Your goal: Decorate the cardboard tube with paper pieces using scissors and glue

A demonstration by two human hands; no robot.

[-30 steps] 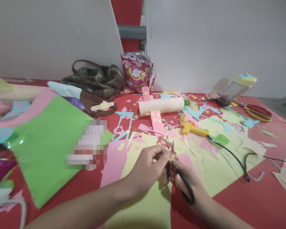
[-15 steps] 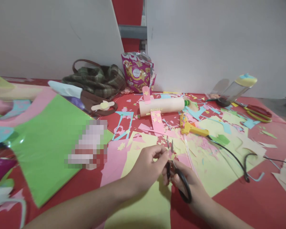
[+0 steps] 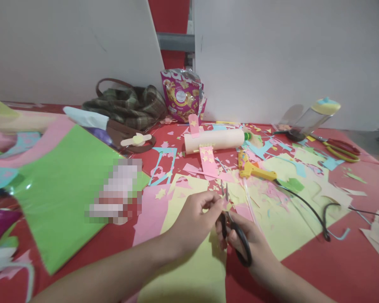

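My right hand (image 3: pixel 244 235) grips black-handled scissors (image 3: pixel 244 248), its fingers in the loops and the blades pointing away from me, slightly parted. Close against it, my left hand (image 3: pixel 200 216) pinches a small piece of yellow paper (image 3: pixel 229 206) at the blades; fingers hide most of the piece. Both hands hover over a sheet of pale yellow paper (image 3: pixel 189 261). Beyond them lies a cream tube (image 3: pixel 221 140) with pink star-dotted strips. To its right rests a yellow glue gun (image 3: pixel 255 171) with a glue stick in its back.
Paper scraps litter the red table (image 3: pixel 290 277). A green sheet (image 3: pixel 63 193) covers the left side. At the back are a plaid bag (image 3: pixel 135 103), a purple snack bag (image 3: pixel 180 94) and a clear bottle (image 3: pixel 312 120). Red-and-yellow-handled scissors (image 3: pixel 342 150) lie at right, near the glue gun's black cable (image 3: pixel 306 214).
The scissor blades have drawn slightly closer together, and the handle in my right hand has shifted a little to the left. My left hand stays almost in place.
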